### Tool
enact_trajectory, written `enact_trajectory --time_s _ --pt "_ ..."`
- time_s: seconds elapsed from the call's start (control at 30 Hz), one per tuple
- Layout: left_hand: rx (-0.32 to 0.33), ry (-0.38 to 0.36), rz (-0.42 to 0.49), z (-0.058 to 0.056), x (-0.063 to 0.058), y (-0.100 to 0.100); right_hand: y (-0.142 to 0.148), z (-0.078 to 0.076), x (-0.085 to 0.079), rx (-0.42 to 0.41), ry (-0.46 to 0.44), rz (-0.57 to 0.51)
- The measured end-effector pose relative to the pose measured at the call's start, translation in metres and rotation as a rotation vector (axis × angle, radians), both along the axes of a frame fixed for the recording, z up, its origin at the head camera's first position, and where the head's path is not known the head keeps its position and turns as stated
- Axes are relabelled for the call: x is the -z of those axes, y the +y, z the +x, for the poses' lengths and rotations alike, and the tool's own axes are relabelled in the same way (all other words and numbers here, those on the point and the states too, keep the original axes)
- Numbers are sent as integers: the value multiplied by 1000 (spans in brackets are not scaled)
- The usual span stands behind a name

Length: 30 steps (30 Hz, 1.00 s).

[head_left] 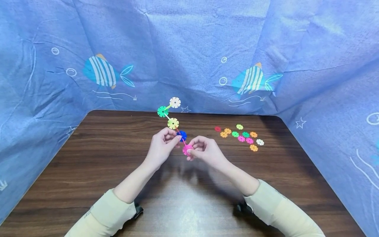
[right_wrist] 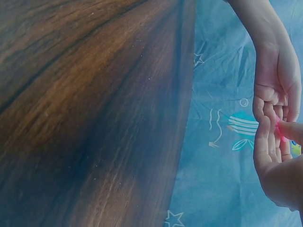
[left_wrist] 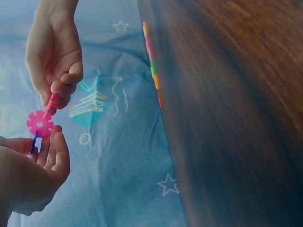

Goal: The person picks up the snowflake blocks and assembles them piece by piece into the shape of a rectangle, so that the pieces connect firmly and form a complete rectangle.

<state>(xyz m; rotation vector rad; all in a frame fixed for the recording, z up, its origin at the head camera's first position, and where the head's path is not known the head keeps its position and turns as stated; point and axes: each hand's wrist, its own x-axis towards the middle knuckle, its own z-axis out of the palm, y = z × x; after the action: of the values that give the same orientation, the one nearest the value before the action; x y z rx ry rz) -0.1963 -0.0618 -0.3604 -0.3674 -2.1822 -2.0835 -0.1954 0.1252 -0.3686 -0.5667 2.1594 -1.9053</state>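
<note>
A chain of slotted plastic snowflake discs is held up above the table between both hands. My left hand (head_left: 161,144) pinches the blue disc (head_left: 184,135) between thumb and fingers. With thumb and fingertips, my right hand (head_left: 208,152) grips the pink disc (head_left: 185,151) at the chain's lower end. Between these two, another pink disc (left_wrist: 39,124) joins them, edge-on in the head view. Further up follow a yellow disc (head_left: 173,123), a green disc (head_left: 162,112) and a white disc (head_left: 175,102), linked by discs seen edge-on. Fingers hide much of the chain in the right wrist view.
Several loose discs in orange, green, pink, red, yellow and white, among them an orange disc (head_left: 253,148), lie flat on the brown wooden table (head_left: 112,148) to the right. A blue fish-print cloth (head_left: 183,49) hangs behind the table and along its sides.
</note>
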Motion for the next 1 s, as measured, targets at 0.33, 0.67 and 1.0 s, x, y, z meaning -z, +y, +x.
enact_trajectory --time_s 0.33,0.67,1.0 --pt "11 10 -42 1 0 -1 6 -2 4 -3 91 81" --pt "141 23 -262 9 7 -2 23 -19 -13 169 201 118" --pt "258 9 -359 14 21 3 29 -32 -26 228 192 39"
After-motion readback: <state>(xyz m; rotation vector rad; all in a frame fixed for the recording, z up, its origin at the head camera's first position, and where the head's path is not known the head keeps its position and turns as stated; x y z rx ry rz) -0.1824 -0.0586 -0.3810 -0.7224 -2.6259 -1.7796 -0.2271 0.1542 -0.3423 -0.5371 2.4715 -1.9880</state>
